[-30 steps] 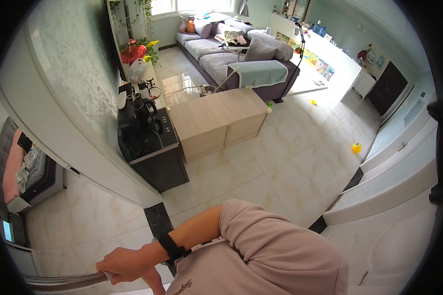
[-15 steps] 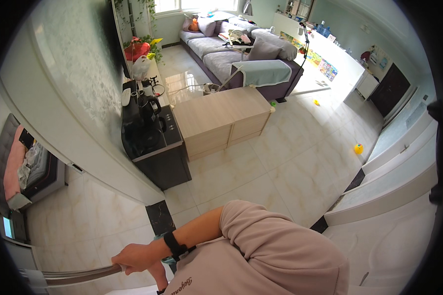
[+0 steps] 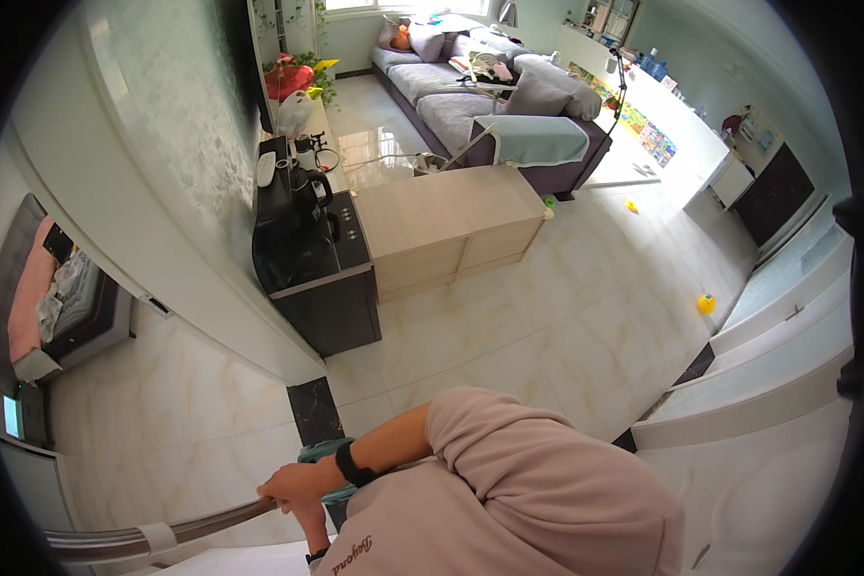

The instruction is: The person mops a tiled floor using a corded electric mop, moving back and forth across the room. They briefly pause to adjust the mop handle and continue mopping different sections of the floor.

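Reaching across my body, my right hand (image 3: 300, 483) is closed around a long brownish metallic pole (image 3: 223, 524) at the lower left. A dark watch is on that wrist. Just below it shows part of my left hand (image 3: 308, 521), its fingers mostly covered by the right one. Whether the left hand also grips the pole I cannot tell. The pole runs left from my hands and has a pale band (image 3: 157, 538) round it. Behind my right forearm, a teal piece (image 3: 324, 449) is partly hidden, and its link to the pole is not visible.
Left of me, a doorway opens on a bed (image 3: 96, 312). Ahead stand a black tea cabinet (image 3: 326, 322) with a kettle and a low wooden cabinet (image 3: 451, 216), with a grey sofa (image 3: 442, 115) beyond. A yellow toy (image 3: 706, 303) lies on the tiled floor near the right-hand doors.
My hands have shifted slightly right and up in view with the pole, and more of its pale band shows. The room has shifted slightly right as my head moved.
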### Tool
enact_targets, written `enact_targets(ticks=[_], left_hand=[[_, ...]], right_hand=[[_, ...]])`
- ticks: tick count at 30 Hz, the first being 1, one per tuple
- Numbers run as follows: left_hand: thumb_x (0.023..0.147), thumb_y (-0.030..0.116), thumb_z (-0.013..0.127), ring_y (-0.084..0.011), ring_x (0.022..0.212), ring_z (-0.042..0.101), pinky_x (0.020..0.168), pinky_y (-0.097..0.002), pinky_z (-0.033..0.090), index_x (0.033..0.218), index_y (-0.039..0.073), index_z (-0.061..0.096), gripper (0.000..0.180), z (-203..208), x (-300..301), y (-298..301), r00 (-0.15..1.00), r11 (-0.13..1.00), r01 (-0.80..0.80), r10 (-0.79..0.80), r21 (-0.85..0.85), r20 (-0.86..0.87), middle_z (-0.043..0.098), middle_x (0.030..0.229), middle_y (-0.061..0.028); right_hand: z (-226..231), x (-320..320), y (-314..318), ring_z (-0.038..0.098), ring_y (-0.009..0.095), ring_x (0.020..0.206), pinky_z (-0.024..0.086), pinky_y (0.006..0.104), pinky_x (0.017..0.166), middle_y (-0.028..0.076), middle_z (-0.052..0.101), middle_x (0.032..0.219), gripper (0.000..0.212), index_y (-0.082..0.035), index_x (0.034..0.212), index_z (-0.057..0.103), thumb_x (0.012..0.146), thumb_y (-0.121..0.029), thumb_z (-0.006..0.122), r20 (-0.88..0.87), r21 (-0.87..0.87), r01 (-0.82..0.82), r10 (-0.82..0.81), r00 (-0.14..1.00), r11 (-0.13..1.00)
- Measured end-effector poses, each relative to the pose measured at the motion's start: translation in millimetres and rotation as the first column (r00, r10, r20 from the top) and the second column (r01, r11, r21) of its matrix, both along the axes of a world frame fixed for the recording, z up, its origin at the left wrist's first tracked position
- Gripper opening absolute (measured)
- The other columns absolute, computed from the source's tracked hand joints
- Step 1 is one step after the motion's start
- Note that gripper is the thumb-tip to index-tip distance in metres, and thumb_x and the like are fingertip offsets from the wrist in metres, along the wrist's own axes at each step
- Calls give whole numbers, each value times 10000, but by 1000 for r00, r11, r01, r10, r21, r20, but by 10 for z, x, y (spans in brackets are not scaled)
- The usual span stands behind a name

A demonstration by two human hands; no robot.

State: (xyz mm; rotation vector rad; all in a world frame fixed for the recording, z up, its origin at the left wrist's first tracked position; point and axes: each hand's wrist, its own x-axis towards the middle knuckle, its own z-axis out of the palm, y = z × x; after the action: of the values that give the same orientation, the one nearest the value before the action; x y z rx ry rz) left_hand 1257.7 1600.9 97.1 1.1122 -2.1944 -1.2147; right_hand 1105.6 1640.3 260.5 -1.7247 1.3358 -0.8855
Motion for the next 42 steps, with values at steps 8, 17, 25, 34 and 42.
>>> enact_targets(ticks=[8, 17, 25, 34, 42], left_hand=[[780, 60, 602, -222, 829, 588, 692, -334, 467, 976, -54, 552, 233, -82, 14, -49, 1000, 1000, 5, -5, -13, 18, 614, 904, -151], [776, 63, 594, -242, 834, 605, 690, -347, 466, 976, -47, 552, 232, -213, 158, -55, 999, 999, 16, -14, -32, 45, 622, 914, -165], [775, 67, 596, -245, 826, 610, 686, -351, 464, 1000, -35, 531, 255, -327, 183, -81, 996, 1000, -28, 29, -12, 88, 626, 906, -159], [785, 53, 583, -249, 859, 580, 713, -355, 448, 1008, -45, 512, 254, -101, 129, 0, 999, 1000, -2, 1, 31, 33, 596, 947, -159], [784, 68, 568, -348, 866, 565, 717, -406, 440, 995, -41, 531, 240, -125, 152, -32, 988, 981, 132, -119, -139, 97, 585, 940, -191]], right_hand=[[-122, 18, -52, 605, 306, 817, 454, 389, 691, 111, 629, 805, 224, -41, 938, 524, 731, -82, 597, 6, 22, -33, 32, 999, 999], [-304, 15, -49, 591, 331, 820, 447, 421, 705, 133, 610, 820, 274, -63, 942, 535, 692, -113, 633, -58, 36, 7, -5, 998, 999], [-287, -31, -18, 578, 372, 817, 444, 440, 695, 171, 603, 826, 237, -35, 926, 521, 709, -86, 600, -35, 30, 7, -6, 999, 1000], [-414, 2, -71, 582, 347, 831, 447, 430, 706, 145, 606, 824, 265, -56, 944, 523, 712, -123, 632, -58, 35, 3, -1, 998, 999], [-460, 10, -76, 580, 353, 836, 448, 436, 714, 163, 601, 834, 261, -46, 959, 526, 720, -111, 608, -74, 44, -14, 18, 997, 999]])
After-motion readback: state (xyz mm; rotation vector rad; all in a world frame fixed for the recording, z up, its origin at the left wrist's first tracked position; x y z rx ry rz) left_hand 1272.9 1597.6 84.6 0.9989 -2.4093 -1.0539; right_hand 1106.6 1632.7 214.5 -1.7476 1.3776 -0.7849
